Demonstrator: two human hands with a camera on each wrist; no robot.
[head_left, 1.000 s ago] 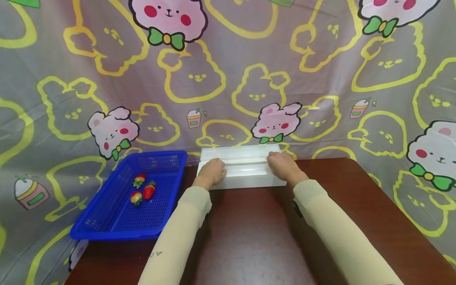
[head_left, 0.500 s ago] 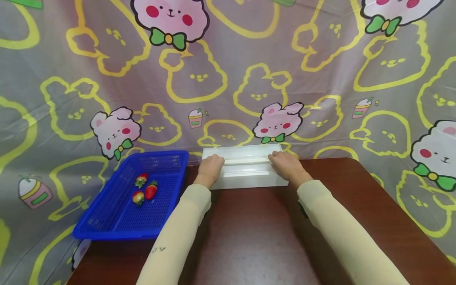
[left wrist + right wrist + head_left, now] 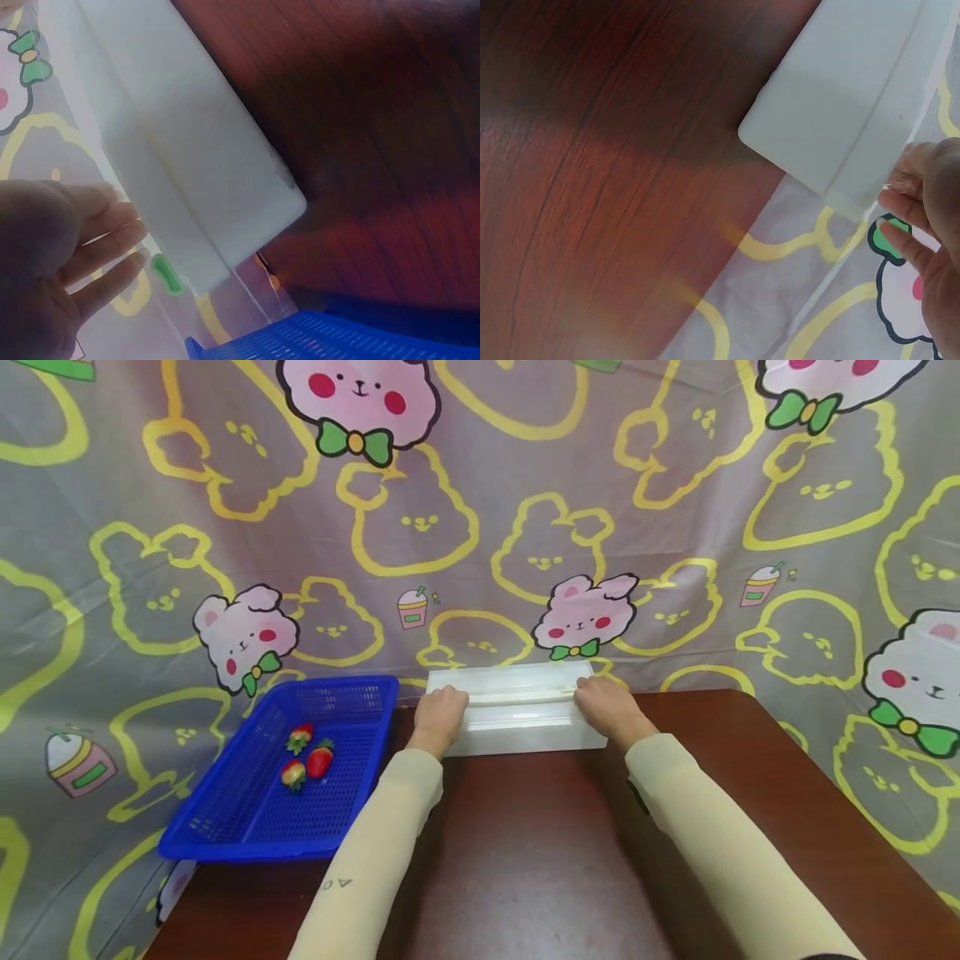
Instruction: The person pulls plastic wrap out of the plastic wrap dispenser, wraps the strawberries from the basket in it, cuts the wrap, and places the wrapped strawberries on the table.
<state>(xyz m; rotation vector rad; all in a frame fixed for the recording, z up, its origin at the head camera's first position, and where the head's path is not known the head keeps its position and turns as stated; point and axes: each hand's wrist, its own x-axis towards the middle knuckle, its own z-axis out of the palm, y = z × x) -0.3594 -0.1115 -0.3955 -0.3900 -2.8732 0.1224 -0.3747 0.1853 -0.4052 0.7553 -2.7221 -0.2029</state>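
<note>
A long white box (image 3: 517, 739), which looks like a plastic-wrap dispenser, lies at the back of the table against the patterned cloth. A narrow pale strip (image 3: 517, 698) runs along its top from one hand to the other. My left hand (image 3: 440, 718), curled, grips at the strip's left end. At the right end my right hand (image 3: 606, 708) grips likewise. Glossy patches show on the box; whether clear film lies there I cannot tell. Both wrist views show thumb and fingers bent beside the box's upper edge; what they pinch is too faint to make out.
A blue plastic basket (image 3: 225, 839) stands to the left, partly past the table's edge, with three strawberries (image 3: 320, 762) in it. The brown table (image 3: 525, 852) reaches back to the cartoon-patterned cloth (image 3: 480, 527), which hangs right behind the box.
Both hands stay at the box's ends. The right hand has shifted slightly to the right, so the gap between the hands is wider. The box and basket hold their places.
</note>
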